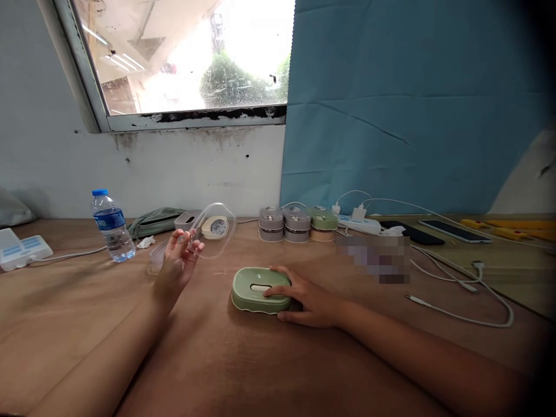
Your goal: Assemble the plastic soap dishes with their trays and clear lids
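My left hand (179,255) is raised above the table, its fingers pinched on the edge of a clear plastic lid (222,255). The lid is tilted up, and things behind show through it. A green box (247,284) with rounded ends and a pale insert in its top slot lies flat on the table. Around its right end is my right hand (304,298), thumb low at the near side, other fingers on the top and far side. Behind the left hand, a clear plastic container (157,255) is partly hidden. Beyond the lid sits a cream case (211,227).
Several small two-tier boxes, such as a green one (322,218), line the wall. A water bottle (112,226) and grey-green pouch (152,221) stand left. White cables (460,321), a power strip (362,224) and phones (454,230) lie right. One patch is pixelated.
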The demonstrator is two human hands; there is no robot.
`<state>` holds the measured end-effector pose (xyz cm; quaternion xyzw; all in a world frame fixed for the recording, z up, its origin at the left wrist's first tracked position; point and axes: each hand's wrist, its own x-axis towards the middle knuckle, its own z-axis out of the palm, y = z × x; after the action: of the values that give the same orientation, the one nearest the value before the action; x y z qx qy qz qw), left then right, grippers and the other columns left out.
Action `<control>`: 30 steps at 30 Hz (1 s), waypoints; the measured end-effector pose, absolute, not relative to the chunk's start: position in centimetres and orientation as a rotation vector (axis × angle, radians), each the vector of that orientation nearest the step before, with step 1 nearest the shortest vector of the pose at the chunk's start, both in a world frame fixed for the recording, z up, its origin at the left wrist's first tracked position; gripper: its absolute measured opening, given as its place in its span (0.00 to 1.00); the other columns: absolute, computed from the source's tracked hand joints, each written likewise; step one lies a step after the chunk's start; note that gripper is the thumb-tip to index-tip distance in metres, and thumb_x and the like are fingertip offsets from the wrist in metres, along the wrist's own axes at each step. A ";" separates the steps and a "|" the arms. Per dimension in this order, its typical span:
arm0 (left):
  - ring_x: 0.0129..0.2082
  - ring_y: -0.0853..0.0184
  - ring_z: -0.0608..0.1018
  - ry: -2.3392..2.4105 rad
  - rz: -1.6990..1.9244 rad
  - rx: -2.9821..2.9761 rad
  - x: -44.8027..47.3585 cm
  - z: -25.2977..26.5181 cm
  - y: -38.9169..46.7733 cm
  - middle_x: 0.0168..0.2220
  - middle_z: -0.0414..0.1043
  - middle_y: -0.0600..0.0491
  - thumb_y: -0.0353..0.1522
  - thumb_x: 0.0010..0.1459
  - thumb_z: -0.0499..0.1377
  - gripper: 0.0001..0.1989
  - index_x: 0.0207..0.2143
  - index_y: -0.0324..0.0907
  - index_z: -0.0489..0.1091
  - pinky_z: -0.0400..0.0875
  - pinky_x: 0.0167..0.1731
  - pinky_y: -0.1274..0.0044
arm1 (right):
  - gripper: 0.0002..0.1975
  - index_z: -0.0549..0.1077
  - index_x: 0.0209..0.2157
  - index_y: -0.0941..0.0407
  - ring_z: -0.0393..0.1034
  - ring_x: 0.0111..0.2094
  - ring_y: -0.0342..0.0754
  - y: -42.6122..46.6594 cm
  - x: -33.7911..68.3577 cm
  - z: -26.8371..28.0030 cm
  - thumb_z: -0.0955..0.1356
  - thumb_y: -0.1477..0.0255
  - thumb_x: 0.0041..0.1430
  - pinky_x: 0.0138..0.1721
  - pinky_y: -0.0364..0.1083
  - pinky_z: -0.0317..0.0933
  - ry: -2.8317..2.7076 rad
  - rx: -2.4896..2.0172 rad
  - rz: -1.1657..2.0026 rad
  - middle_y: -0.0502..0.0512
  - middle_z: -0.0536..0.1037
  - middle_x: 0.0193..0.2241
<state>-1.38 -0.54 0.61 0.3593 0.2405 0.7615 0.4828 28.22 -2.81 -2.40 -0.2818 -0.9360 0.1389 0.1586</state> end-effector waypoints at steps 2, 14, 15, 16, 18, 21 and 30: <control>0.22 0.80 0.71 0.517 1.758 0.962 -0.6 0.5 -1.1 0.30 0.68 0.61 0.31 0.44 0.63 0.14 0.31 0.44 0.60 0.69 0.31 0.82 | 0.23 0.64 0.49 0.49 0.45 0.57 0.57 -2.8 28.2 -2.5 0.66 0.61 0.51 0.53 0.55 0.48 -2.651 -0.795 0.365 0.58 0.46 0.58; 0.31 0.71 0.75 0.393 1.270 1.365 1.1 -0.6 -2.6 0.28 0.66 0.61 0.26 0.46 0.61 0.16 0.31 0.44 0.55 0.69 0.42 0.70 | 0.22 0.60 0.46 0.53 0.56 0.52 0.54 -3.3 27.2 -2.8 0.67 0.66 0.48 0.51 0.52 0.53 -2.212 -0.686 0.439 0.60 0.61 0.50; 0.32 0.71 0.75 0.381 1.239 1.396 1.2 -0.8 -2.7 0.29 0.66 0.61 0.25 0.46 0.61 0.16 0.31 0.44 0.55 0.69 0.43 0.69 | 0.23 0.59 0.46 0.53 0.56 0.51 0.54 -3.5 26.9 -3.0 0.67 0.66 0.48 0.50 0.52 0.53 -2.145 -0.691 0.533 0.60 0.61 0.50; 0.34 0.71 0.75 0.375 1.202 1.430 1.5 -0.9 -2.8 0.29 0.67 0.61 0.24 0.46 0.61 0.16 0.31 0.44 0.55 0.69 0.44 0.69 | 0.24 0.58 0.46 0.52 0.57 0.51 0.53 -3.6 26.5 -3.2 0.68 0.65 0.48 0.50 0.52 0.54 -2.072 -0.697 0.633 0.59 0.61 0.51; 0.36 0.69 0.75 0.370 1.131 1.489 2.2 -1.1 -3.1 0.30 0.68 0.59 0.23 0.46 0.60 0.16 0.31 0.43 0.55 0.69 0.43 0.68 | 0.28 0.56 0.47 0.52 0.58 0.50 0.52 -3.9 25.5 -3.5 0.69 0.63 0.46 0.49 0.51 0.55 -1.937 -0.710 0.810 0.59 0.60 0.51; 0.38 0.66 0.75 0.369 1.045 1.548 3.8 -1.6 -4.0 0.30 0.69 0.59 0.22 0.46 0.61 0.18 0.29 0.43 0.52 0.70 0.43 0.67 | 0.35 0.53 0.48 0.51 0.58 0.50 0.52 -4.4 24.1 -3.7 0.72 0.62 0.40 0.49 0.51 0.56 -1.819 -0.733 0.938 0.58 0.61 0.49; 0.40 0.65 0.74 0.454 1.088 1.698 4.8 -2.4 -4.1 0.35 0.72 0.52 0.23 0.44 0.62 0.19 0.32 0.43 0.52 0.67 0.42 0.71 | 0.37 0.52 0.48 0.51 0.59 0.47 0.52 -3.8 24.7 -3.3 0.73 0.65 0.37 0.50 0.51 0.55 -1.774 -0.779 0.673 0.57 0.61 0.46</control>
<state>4.76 -4.06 -2.37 0.7058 0.1887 0.4522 0.5116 24.67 -3.84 -3.26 -0.3248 -0.7396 0.2804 0.5185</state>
